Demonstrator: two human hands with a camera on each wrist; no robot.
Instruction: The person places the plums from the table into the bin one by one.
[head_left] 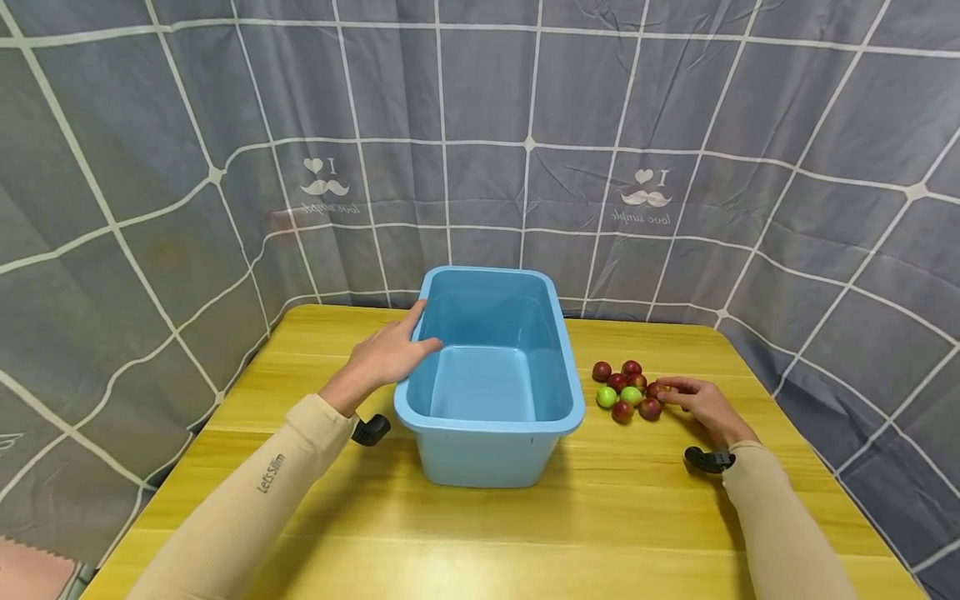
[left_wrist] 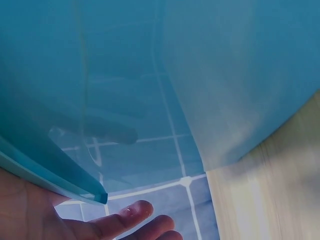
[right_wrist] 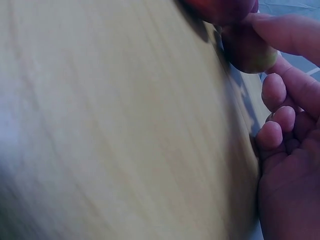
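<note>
A deep blue plastic tub (head_left: 480, 458) stands on the wooden table. My left hand (head_left: 390, 352) holds its left rim, thumb over the inner side and fingers along the outside; the left wrist view shows several fingertips (left_wrist: 137, 207) beyond the rim. To the right of the tub lies a cluster of small round fruits, several dark red (head_left: 622, 412) and two green (head_left: 607, 397). At the cluster's right edge my right hand (head_left: 705, 407) pinches a small dark-red fruit (right_wrist: 247, 47) between thumb and index finger, its other fingers curled in. Another red fruit (right_wrist: 220, 7) lies beside it.
The yellow wooden table (head_left: 480, 550) extends around the tub. A grey curtain (head_left: 487, 108) with white grid lines hangs behind the table and along both sides. Each wrist carries a black band (head_left: 708, 460).
</note>
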